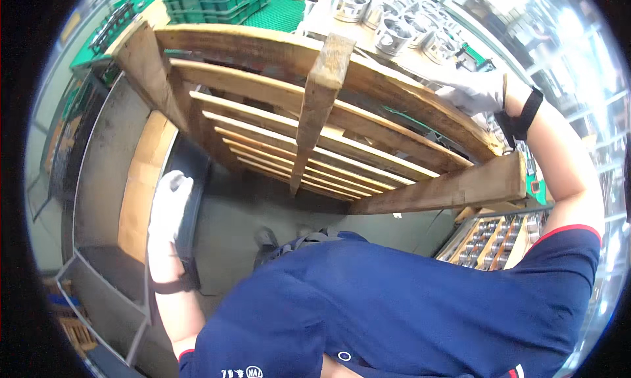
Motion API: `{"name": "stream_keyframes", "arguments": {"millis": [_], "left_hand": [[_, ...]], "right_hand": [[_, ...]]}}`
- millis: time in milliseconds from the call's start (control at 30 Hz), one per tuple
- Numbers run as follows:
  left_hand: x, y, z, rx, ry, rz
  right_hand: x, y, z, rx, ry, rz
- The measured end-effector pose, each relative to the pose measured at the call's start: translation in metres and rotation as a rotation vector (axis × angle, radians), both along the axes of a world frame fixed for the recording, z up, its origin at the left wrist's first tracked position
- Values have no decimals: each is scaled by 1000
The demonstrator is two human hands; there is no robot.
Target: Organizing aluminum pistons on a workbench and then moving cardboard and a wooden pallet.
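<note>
Concrete floor below; we tilt the pallet (315, 128), slats running leftward from our gripping right hand (474, 92); left hand (167, 204) hangs loosely open, empty.

right hand (474, 89) fingers hidden (behind pallet (315, 115))

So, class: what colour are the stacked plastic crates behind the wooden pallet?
Green, seen in the head view: the crates sit beyond the pallet.

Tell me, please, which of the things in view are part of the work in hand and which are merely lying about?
In hand:
- wooden pallet, tilted up on edge
- right hand, gloved, gripping the pallet's upper edge
- left hand, gloved, hanging free beside the pallet

Lying about:
- green crates
- metal parts behind the pallet
- tray of small parts
- flat cardboard
</note>
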State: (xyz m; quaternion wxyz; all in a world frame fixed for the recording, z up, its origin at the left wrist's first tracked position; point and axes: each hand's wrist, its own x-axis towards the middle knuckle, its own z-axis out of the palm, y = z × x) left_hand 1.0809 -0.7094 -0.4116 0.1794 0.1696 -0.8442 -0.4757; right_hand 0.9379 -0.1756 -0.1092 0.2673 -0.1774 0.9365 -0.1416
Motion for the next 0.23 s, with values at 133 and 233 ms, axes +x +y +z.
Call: {"name": "stream_keyframes", "arguments": {"millis": [133,233], "left_hand": [[-65,-67,59,-304,143,124],[-149,-122,84,-222,295,185]], "right_hand": [[23,-35,11,-60,-150,-331],[26,-42,16,-121,-244,-387]]}}
